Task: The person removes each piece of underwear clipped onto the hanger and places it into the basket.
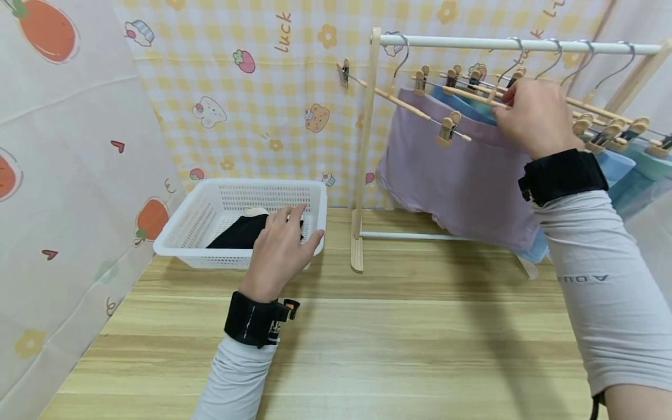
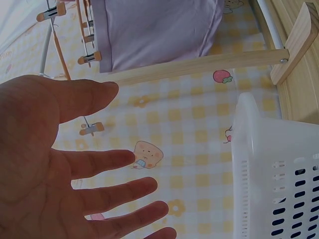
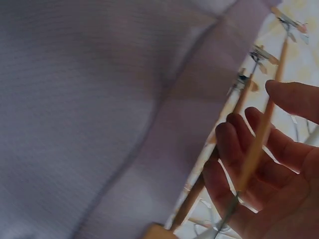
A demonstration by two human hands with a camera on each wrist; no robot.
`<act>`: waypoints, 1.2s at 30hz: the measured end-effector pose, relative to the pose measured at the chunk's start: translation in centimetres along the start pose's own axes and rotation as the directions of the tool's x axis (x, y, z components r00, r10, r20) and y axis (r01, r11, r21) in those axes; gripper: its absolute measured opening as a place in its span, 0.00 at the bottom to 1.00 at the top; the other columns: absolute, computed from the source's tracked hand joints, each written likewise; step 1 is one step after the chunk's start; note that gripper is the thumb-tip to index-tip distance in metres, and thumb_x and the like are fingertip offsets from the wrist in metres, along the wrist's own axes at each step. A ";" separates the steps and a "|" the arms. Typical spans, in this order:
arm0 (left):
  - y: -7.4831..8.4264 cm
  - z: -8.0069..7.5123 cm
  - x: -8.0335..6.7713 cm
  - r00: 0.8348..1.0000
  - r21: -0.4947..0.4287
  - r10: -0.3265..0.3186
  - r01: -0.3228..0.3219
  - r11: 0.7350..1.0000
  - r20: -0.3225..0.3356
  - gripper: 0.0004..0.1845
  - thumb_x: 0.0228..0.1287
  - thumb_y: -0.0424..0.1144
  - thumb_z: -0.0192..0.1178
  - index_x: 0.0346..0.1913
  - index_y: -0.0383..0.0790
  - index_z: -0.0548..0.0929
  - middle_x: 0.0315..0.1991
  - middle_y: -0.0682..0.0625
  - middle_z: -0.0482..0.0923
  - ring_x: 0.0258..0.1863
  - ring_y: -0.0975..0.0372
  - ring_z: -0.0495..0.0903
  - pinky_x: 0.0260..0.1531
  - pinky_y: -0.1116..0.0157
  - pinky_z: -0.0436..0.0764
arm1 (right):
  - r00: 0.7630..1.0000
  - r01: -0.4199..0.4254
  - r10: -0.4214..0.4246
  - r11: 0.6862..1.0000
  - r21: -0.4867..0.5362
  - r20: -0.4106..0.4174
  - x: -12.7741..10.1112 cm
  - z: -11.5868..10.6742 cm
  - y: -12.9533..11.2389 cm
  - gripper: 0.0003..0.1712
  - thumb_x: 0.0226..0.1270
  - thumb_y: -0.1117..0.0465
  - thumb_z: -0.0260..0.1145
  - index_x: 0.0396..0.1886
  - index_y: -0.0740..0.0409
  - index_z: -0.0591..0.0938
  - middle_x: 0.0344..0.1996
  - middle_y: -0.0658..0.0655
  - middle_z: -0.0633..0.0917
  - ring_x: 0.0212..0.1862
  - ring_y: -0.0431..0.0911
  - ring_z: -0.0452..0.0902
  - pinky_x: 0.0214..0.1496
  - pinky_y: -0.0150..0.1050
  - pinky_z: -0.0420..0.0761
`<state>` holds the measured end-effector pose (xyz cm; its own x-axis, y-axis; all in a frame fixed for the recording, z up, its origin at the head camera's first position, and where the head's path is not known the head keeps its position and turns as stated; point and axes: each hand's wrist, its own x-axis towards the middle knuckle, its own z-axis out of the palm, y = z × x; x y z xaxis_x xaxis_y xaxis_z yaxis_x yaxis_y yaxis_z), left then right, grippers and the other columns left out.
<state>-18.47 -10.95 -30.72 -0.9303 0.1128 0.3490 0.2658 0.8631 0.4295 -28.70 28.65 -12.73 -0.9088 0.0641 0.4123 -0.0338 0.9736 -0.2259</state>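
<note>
Up at the clothes rack, my right hand grips a wooden clip hanger, its thumb and curled fingers around the bar in the right wrist view. Light purple shorts hang just beside and below this hand, a clip at their waistband. My left hand is spread over the front right rim of a white plastic basket and holds nothing. Inside the basket lies a black cloth item, partly hidden by that hand. A bare clip hanger hangs at the rack's left end.
The rack's white rail carries several more hangers with blue and green garments at the right. Its wooden post stands between basket and shorts. A patterned cloth hangs behind the wooden table.
</note>
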 end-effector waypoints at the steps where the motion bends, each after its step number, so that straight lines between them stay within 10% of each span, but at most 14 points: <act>1: 0.0 0.0 0.0 1.000 0.000 -0.003 0.003 1.000 0.003 0.37 0.77 0.53 0.65 0.79 0.36 0.72 0.75 0.31 0.73 0.75 0.37 0.71 0.63 0.37 0.81 | 1.000 0.001 -0.001 1.000 0.000 -0.004 0.1 0.2 0.2 0.27 0.82 0.58 0.55 0.64 0.78 0.81 0.60 0.81 0.81 0.61 0.74 0.74 0.58 0.68 0.74; 10: 0.0 0.0 0.1 1.000 -0.004 -0.009 0.009 1.000 0.013 0.38 0.77 0.54 0.64 0.80 0.36 0.71 0.75 0.31 0.72 0.75 0.37 0.71 0.62 0.37 0.82 | 0.998 0.011 -0.012 1.000 -0.004 -0.060 0.3 1.1 0.9 0.24 0.80 0.62 0.53 0.62 0.75 0.82 0.58 0.79 0.83 0.60 0.76 0.75 0.59 0.74 0.74; 18: 0.0 0.1 0.1 1.000 -0.004 -0.011 0.011 1.000 0.020 0.38 0.78 0.54 0.64 0.80 0.35 0.70 0.75 0.31 0.72 0.76 0.36 0.69 0.64 0.36 0.81 | 0.988 0.073 -0.076 0.997 -0.024 -0.138 0.1 1.4 1.2 0.20 0.84 0.60 0.55 0.57 0.70 0.86 0.51 0.77 0.86 0.49 0.75 0.78 0.34 0.63 0.71; 36: 0.0 0.3 0.1 1.000 -0.005 -0.001 0.001 1.000 0.004 0.38 0.77 0.52 0.65 0.80 0.35 0.71 0.75 0.32 0.72 0.76 0.37 0.70 0.66 0.37 0.79 | 0.984 0.064 -0.065 0.998 -0.011 -0.167 -1.1 -0.5 0.5 0.23 0.85 0.58 0.56 0.61 0.73 0.85 0.52 0.78 0.87 0.52 0.76 0.77 0.33 0.49 0.60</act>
<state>-18.60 -10.81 -30.95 -0.9316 0.1141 0.3452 0.2661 0.8609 0.4336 -27.47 29.15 -12.82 -0.8225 0.0363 0.5677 -0.0875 0.9780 -0.1893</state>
